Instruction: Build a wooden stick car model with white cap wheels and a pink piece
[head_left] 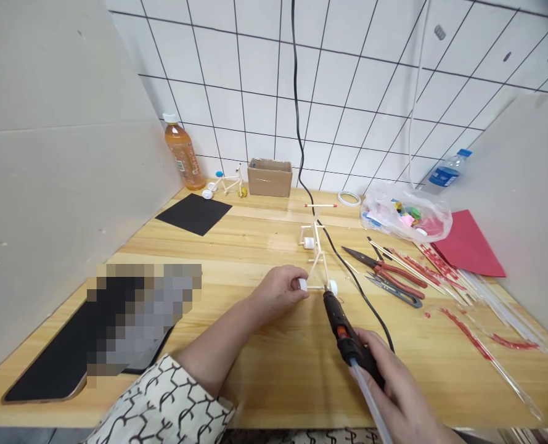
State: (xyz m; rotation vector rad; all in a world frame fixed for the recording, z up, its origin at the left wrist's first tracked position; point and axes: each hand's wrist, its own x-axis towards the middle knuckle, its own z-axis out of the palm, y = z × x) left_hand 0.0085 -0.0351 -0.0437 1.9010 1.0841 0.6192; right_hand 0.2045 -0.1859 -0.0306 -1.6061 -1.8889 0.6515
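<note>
A small frame of thin wooden sticks (318,250) with white bottle-cap wheels stands at the middle of the table. My left hand (283,290) pinches the white cap (303,284) at its near left end. In my right hand (391,376) is a black glue gun (343,330), a clear glue stick running out of its back. The gun's nozzle touches or nearly touches the frame beside the near right cap (333,287). Whether glue is coming out is too small to tell. Red-tipped ends show on the stick across the frame's top.
A black cable (361,287) runs down behind the frame. Pliers (384,268), a craft knife (396,291), sticks and red wrappers lie right, near a plastic bag (407,213). A cardboard box (270,178), a drink bottle (184,154) and another stick model (227,184) stand behind.
</note>
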